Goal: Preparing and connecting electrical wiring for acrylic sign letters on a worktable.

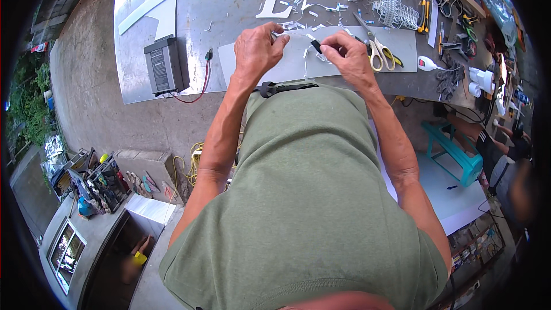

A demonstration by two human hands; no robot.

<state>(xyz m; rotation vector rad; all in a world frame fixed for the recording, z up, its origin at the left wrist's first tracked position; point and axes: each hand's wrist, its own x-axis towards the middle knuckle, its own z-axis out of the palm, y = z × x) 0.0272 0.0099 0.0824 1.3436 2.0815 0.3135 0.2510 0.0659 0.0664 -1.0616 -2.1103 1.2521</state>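
Over a grey board [241,69] on the metal table, my left hand [258,50] pinches the near end of a thin white wire [297,31] between thumb and fingers. My right hand [349,57] has its thumb and forefinger closed at a short black piece [315,45], whose exact kind I cannot make out. Loose white wires [306,57] hang below it. Just right of my right hand lie scissors [379,57] with cream handles and a yellow-and-black cutter [395,57]. Beyond my hands are small white LED modules [330,8] and a white letter L [274,0].
A black battery [162,68] with red and black leads stands at the left. A coiled LED chain [396,10], utility knives [425,14] and a white bottle [427,64] lie to the right. A teal stool [468,163] and another person [505,161] are at the right.
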